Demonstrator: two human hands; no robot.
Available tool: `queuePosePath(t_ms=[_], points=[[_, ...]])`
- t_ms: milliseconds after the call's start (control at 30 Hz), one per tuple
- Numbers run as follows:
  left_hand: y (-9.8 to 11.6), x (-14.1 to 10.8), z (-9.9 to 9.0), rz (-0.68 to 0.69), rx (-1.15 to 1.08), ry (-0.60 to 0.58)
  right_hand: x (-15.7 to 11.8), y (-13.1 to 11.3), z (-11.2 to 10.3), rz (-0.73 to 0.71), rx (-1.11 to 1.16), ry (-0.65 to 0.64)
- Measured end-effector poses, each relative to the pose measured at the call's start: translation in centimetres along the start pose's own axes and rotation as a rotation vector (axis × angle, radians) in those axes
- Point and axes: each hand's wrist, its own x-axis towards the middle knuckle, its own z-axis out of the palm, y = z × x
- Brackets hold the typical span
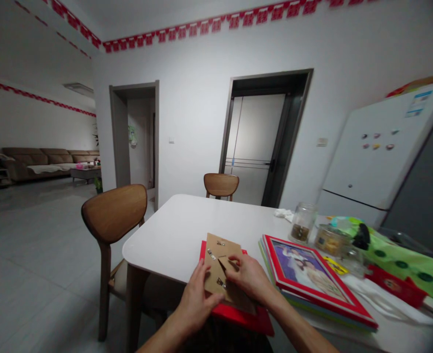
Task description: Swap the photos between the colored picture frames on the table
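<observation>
A brown picture-frame backing board (212,245) with metal hangers and clips lies over a red picture frame (251,316) at the table's front edge. My left hand (199,296) holds the board's lower left side, thumb lying across its surface and fingers along the edge. With my right hand (251,279) I pinch the small stand flap (231,263) on the board, which is lifted partly off it. Just to the right is a stack of frames, topped by a red-framed photo (308,269) of people.
On the table's right stand a glass jar (302,223) with dark contents, a lidded container (330,240), a green plastic bag (403,260) and a red box (398,287). A wooden chair (117,215) is at the left, another chair (221,184) behind the white table (187,220).
</observation>
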Motion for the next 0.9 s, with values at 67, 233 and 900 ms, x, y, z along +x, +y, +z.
queuePosePath(t_ms=[67,233,900], points=[[0.4,1.0,-0.1,-0.063,-0.177,0.14,0.1,-1.3,-0.2,-0.022,0.009,0.022],[0.0,3.2,-1.4,-0.259,-0.577,0.267,0.0,-3.2,0.6,-0.146,0.07,0.087],[-4.5,4.7,-10.6,-0.28,0.137,0.435,-3.8,3.8,2.0,0.045,-0.313,0.041]])
